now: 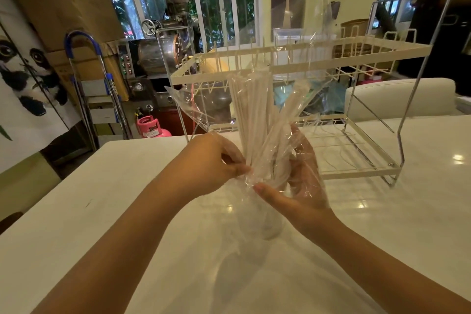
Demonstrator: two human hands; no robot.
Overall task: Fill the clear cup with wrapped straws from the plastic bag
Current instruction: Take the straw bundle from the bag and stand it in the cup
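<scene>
A bundle of white wrapped straws [257, 115] stands upright inside a clear plastic bag [188, 107] above the middle of the white table. My left hand [216, 160] pinches the bag and the straws' lower end from the left. My right hand [303, 176] cups the bundle from the right, its palm behind the plastic film. Directly below the hands a clear cup [267, 224] stands on the table, faint and partly hidden by the bag's film. The bag's open top flares upward and to the sides.
A white two-tier wire dish rack [356, 58] stands on the table [127, 211] just behind the hands. Past the table's far edge are a metal roasting machine [165, 41], a pink gas cylinder [150, 127], a folded step ladder [102, 89] and a white chair back [400, 97].
</scene>
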